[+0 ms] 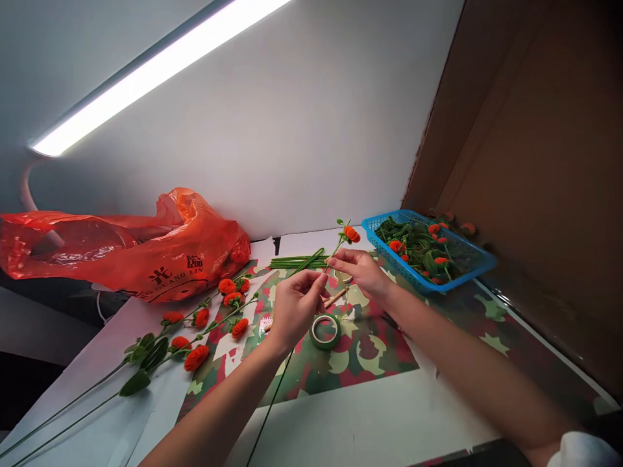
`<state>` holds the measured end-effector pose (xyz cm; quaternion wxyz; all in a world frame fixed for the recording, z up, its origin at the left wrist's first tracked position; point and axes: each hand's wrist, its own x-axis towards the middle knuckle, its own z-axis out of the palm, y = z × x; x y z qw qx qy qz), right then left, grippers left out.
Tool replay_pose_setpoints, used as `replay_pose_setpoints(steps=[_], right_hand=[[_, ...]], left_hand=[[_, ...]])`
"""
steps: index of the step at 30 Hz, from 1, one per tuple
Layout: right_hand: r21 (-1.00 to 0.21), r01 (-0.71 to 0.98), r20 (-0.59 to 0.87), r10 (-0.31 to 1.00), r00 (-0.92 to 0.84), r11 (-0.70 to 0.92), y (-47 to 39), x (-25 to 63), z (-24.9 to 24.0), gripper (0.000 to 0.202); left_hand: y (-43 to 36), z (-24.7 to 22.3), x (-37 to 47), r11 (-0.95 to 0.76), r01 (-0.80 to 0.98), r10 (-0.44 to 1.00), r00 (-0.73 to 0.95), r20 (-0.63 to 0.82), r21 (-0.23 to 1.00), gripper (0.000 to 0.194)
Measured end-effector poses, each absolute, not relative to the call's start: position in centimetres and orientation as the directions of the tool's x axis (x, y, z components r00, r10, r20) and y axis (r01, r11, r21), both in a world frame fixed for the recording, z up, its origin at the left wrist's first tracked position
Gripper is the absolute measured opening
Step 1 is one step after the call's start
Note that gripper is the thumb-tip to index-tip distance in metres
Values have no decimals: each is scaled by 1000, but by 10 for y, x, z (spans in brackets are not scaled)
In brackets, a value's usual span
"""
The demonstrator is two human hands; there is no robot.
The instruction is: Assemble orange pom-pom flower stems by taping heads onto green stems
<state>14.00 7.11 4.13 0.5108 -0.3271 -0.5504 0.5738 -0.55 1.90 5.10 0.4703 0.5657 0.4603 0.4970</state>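
Note:
A small artificial flower stem (337, 246) with an orange bloom (351, 234) and little green leaves rises between my two hands. My right hand (359, 269) pinches it just below the bloom, fingers closed. Lower down, my left hand (300, 303) is also closed in a pinch on the stem. A long thin green stem (272, 405) trails from beneath the left hand toward the table's front edge. Right below the hands lies a roll of green tape (325, 332), with a wooden stick (335, 298) beside it. What lies inside the left fingers is mostly hidden.
Branches with orange flowers (196, 357) lie on the left. A blue basket (428, 287) of leaves and blooms stands at back right. Green stems (292, 262) lie behind my hands. An orange plastic bag (126, 259) sits at back left under a bright lamp (160, 71).

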Motion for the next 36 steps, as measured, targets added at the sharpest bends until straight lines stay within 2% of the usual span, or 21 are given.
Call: replay_pose_setpoints(steps=[2,4,6,8,10,12,16,20,22,29,36], right_hand=[[-956,-247,224,935,-276,157,70,139,41,25],[-941,-276,271,922,-278,193,68,139,41,24],[-922,-307,321,907,-273,234,67,139,41,23],[-910,-318,360,889,-282,267,67,139,42,24],[-916,-297,358,883,-305,269,68,140,43,25],[-941,-251,304,895,-327,228,70,142,43,28],[-980,-151,171,925,-339,125,73,144,42,32],[-988,-121,134,922,-364,96,73,145,43,35],[-985,-135,148,916,-374,104,73,145,45,34],[-980,-142,185,896,-404,138,72,149,48,30],[-969,-232,200,835,-512,89,65,149,49,30]], left_hand=[[20,55,-8,-54,-71,988,144,64,996,26],[23,56,-9,111,-240,964,261,-46,965,27],[25,55,-10,292,-384,912,389,-133,876,28],[25,51,-8,404,-458,862,482,-161,792,29],[25,47,-6,412,-475,850,507,-140,778,30],[24,45,-4,346,-435,867,487,-106,831,30],[23,48,-4,192,-212,917,385,-98,958,31],[23,53,-6,89,-84,968,240,-67,992,29],[25,52,-8,125,-113,964,250,-94,986,28],[28,43,-11,375,-328,862,468,-195,867,25],[19,32,-2,504,-517,768,635,-84,692,25]])
